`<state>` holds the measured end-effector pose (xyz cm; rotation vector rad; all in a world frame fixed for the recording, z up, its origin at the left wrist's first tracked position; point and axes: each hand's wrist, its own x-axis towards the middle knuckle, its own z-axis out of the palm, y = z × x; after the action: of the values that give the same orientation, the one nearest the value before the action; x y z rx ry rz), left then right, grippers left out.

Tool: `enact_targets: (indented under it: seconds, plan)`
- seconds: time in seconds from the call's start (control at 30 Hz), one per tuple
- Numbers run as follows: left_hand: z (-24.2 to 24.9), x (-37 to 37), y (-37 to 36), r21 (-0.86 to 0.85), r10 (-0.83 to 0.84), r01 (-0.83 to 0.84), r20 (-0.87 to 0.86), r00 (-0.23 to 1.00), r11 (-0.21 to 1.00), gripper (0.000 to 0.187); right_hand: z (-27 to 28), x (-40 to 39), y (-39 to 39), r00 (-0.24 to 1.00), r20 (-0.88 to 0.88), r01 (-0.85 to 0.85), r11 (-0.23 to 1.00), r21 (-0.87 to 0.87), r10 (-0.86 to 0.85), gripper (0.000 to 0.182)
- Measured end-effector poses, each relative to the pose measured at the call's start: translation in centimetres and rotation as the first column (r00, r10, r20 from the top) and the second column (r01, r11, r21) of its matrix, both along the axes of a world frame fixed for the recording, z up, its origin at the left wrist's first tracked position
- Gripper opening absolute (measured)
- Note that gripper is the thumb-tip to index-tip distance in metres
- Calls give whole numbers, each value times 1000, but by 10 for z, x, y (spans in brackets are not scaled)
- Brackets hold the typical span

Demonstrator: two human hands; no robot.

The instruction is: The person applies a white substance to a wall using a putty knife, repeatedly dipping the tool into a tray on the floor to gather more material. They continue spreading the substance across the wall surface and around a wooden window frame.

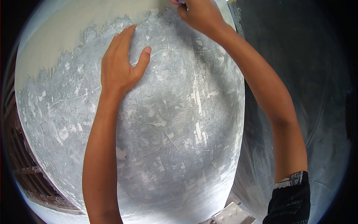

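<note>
A large grey, mottled panel [164, 108] with whitish patches and thin raised lines fills the middle of the view. Along its top left, a smooth beige coating [48, 48] ends in a ragged edge. My left hand [121, 61] lies against the panel, fingers stretched out and thumb apart, its fingertips just below that edge. At the top, my right hand [199, 15] is closed with bent fingers around something mostly cut off by the frame; I cannot tell what it is.
A dark, scuffed surface [302, 74] stands to the right of the panel. Dark brown slatted structure [26, 160] shows past its left edge. A pale, smeared block or board [233, 214] is at the bottom right, near a black sleeve [289, 199] on my right arm.
</note>
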<state>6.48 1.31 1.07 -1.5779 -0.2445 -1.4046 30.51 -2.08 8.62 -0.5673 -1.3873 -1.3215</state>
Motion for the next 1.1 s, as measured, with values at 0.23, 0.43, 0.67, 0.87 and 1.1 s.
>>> enact_targets:
  seconds: [0.23,0.43,0.67,0.87,1.1]
  plan:
    - [-2,-3,-1,-62,-13,12,-23,1000,998,58,-6,14,27,970,23,241,970,21,-242,9]
    - [-3,0,3,-35,64,-66,-55,996,997,59,-25,15,7,998,-2,57,998,16,-57,18]
    - [-1,-1,3,2,82,-82,-48,995,997,60,35,66,48,953,-16,304,948,90,-304,11]
    - [-2,0,1,-68,86,-90,-58,995,994,60,-50,45,5,973,7,230,960,-160,-232,26]
    - [-1,-1,1,-65,102,-106,-61,993,992,60,47,69,32,954,-86,281,956,-83,-288,16]
